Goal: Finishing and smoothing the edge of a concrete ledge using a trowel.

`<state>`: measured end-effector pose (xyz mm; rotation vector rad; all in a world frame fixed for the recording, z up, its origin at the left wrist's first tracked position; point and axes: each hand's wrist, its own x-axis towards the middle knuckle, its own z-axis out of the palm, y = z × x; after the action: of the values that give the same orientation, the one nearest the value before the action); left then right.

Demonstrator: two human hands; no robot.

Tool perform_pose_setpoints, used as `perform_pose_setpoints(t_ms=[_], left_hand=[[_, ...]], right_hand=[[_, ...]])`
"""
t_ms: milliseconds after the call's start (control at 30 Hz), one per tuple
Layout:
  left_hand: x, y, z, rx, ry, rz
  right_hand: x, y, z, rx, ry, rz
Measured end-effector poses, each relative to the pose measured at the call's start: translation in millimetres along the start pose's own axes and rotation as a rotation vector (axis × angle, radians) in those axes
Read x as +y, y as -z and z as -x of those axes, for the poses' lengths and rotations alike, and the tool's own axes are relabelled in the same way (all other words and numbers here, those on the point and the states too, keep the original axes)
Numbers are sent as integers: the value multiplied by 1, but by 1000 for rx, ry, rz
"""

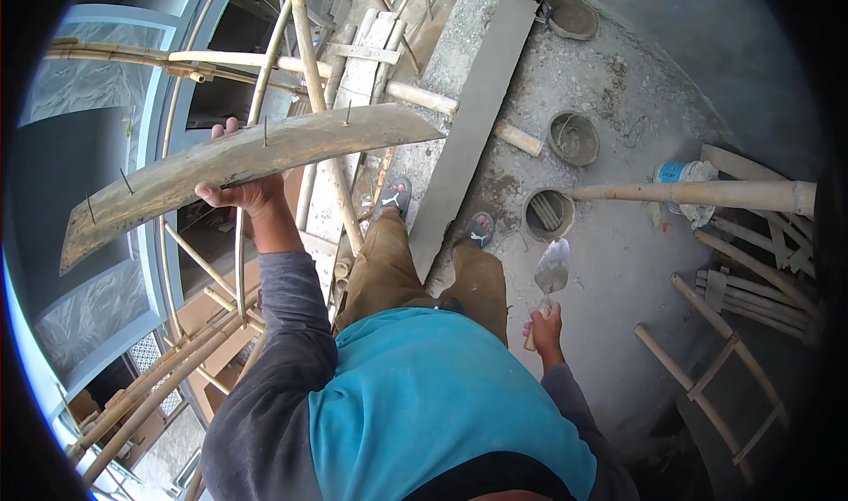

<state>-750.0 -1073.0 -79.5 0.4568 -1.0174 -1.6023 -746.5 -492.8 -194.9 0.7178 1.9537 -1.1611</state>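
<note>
My left hand point(251, 194) is raised and wrapped round a long, slightly curved wooden board point(322, 139) at its middle. Several nails stick out of the board's upper edge, and cement stains mark its face. Low on the right, my right hand point(547, 328) is closed on the wooden handle of a trowel point(553, 270), whose blade points away from me and has grey mortar on it. Just beyond the blade stands a round bucket point(548, 214) with some sticks or rods inside. The palm side of my left hand is partly hidden behind the board.
I straddle a smooth grey cement ledge point(477, 117). Bamboo scaffolding point(305, 46) rises on the left beside a drop. Two more buckets, one dark point(572, 139), stand ahead. A bamboo pole point(689, 194), a wrapped white bucket point(685, 174) and a ladder point(714, 369) are on the right.
</note>
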Motion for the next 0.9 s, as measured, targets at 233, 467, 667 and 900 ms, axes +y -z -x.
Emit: perform_pose_setpoints(t_ms=[233, 467, 667, 900], left_hand=[[18, -84, 58, -10, -4, 112], [8, -147, 114, -152, -163, 31], [13, -163, 150, -161, -304, -23], [53, -150, 189, -12, -233, 64]], right_hand=[[-71, 36, -5, 64, 854, 486], [-201, 17, 116, -181, 1305, 509], [-220, 3, 165, -202, 1515, 639], [-190, 48, 94, -16, 1029, 1069]])
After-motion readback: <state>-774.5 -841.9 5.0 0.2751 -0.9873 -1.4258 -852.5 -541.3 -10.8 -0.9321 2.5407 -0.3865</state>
